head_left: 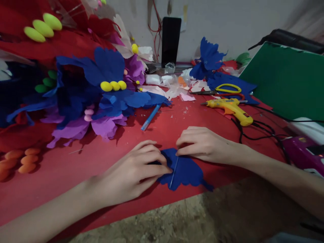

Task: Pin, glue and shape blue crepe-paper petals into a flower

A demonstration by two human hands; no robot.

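Note:
A dark blue scalloped piece of paper or fabric (189, 170) lies flat on the red table covering near its front edge. Across it runs a thin pale wire or stick (174, 172), slanting from upper right to lower left. My right hand (198, 143) is closed, its fingertips pinching at the far end of this wire. From the left, my left hand (144, 167) comes down with fingers bent over the blue piece, fingertips gripping it close to the wire; its thumb is partly hidden.
A yellow glue gun (235, 109) with a black cord lies at right, yellow-handled scissors (227, 89) behind it. Blue and purple paper flowers (108, 67) crowd the left. A blue tube (151, 116) lies mid-table. A green board (286, 81) and a purple device (302, 152) stand right.

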